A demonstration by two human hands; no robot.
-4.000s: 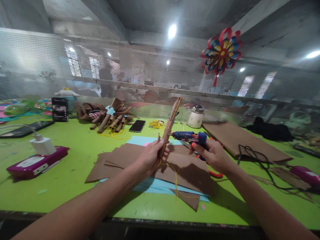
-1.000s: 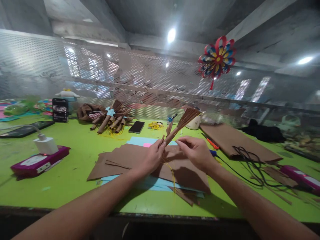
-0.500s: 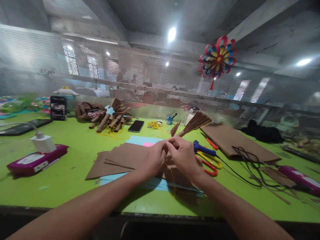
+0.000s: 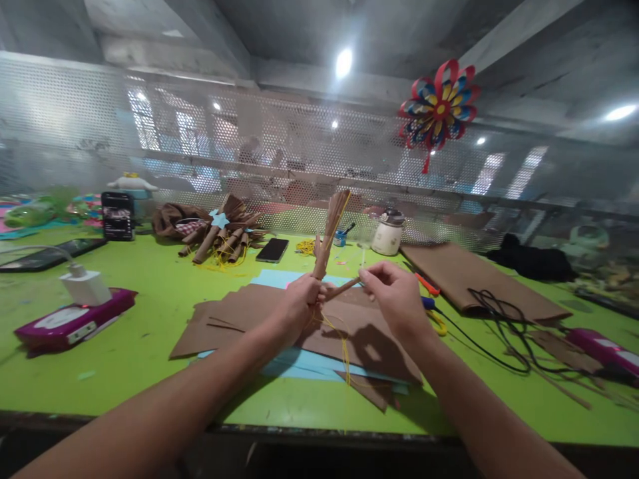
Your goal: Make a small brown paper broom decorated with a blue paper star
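My left hand (image 4: 301, 301) is closed round the lower part of a small brown paper broom (image 4: 330, 233), whose fringed end points up. A narrow brown paper strip (image 4: 344, 287) runs from beside the left fist to my right hand (image 4: 397, 293). The right thumb and fingers pinch the strip's far end. Yellow string (image 4: 345, 352) dangles below my left hand. Brown paper sheets (image 4: 259, 305) and light blue paper (image 4: 304, 364) lie under both hands.
Similar brown paper bundles (image 4: 204, 247) with a blue star lie at the back left, beside a phone (image 4: 272, 251). Folded brown paper (image 4: 484, 279), a black cable (image 4: 499, 326) and yellow-handled scissors (image 4: 439, 324) are at right. A purple power strip (image 4: 74, 319) stands at left.
The broom has swung from leaning right to nearly upright, now in my left hand. My hands, together before, have parted; the right has moved right, holding the strip's end.
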